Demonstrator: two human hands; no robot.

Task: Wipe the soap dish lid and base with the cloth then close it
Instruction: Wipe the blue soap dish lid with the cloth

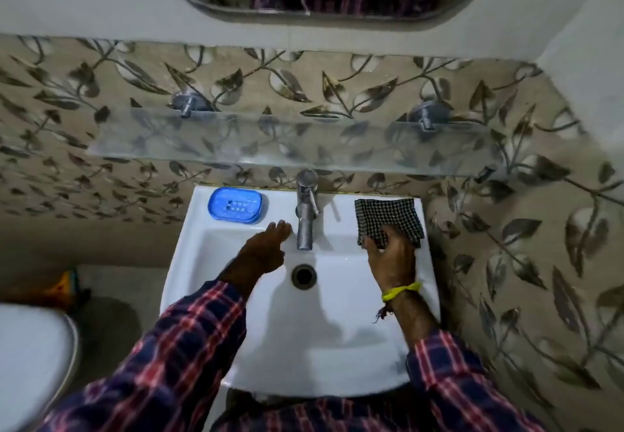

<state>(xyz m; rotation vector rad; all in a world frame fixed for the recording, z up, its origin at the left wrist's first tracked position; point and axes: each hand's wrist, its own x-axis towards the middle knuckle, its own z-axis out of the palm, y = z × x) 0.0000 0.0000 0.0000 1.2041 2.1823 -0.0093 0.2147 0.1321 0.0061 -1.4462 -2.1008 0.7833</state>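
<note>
The blue soap dish [236, 205] sits closed on the sink [337, 347] ledge's back left corner, left of the tap [306, 210]. The left hand [266, 246] hovers just beside it — fingers straight and together, holding nothing, not touching the dish. On the ledge's right side lies the checked cloth [388, 217]; the right hand [391, 259] rests on its near edge, fingers curled onto the fabric — well apart from the dish.
</note>
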